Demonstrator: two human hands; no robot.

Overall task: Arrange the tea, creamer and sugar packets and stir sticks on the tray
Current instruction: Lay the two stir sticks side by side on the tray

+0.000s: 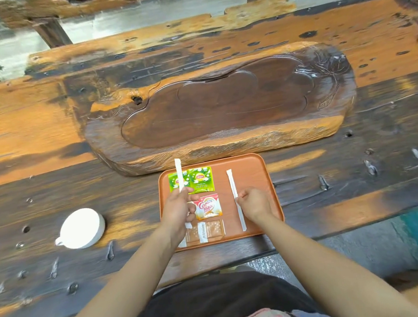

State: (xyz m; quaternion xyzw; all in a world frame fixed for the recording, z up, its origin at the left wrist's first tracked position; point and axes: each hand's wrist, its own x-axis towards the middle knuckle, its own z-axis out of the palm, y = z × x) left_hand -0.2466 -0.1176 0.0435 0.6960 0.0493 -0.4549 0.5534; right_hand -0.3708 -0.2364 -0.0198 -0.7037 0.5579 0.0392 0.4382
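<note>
While the left hand (176, 209) pinches one stir stick (178, 174) upright over the green tea packets (191, 180), right-hand fingers (243, 196) close on another stir stick (233, 187) lying on the orange tray (254, 168), beside creamer (208, 207) and sugar packets (210, 230).

Packets (207, 206), sticks (236, 199) on tray (245, 165)

A weathered wooden table (41, 131) carries an orange tray (246, 172) beneath both hands, a carved wooden tea tray (227, 145) beyond them, and a white cup (82, 228) left of the left hand.

Packets lie left on the tray (253, 163), stick (234, 194) right.
</note>
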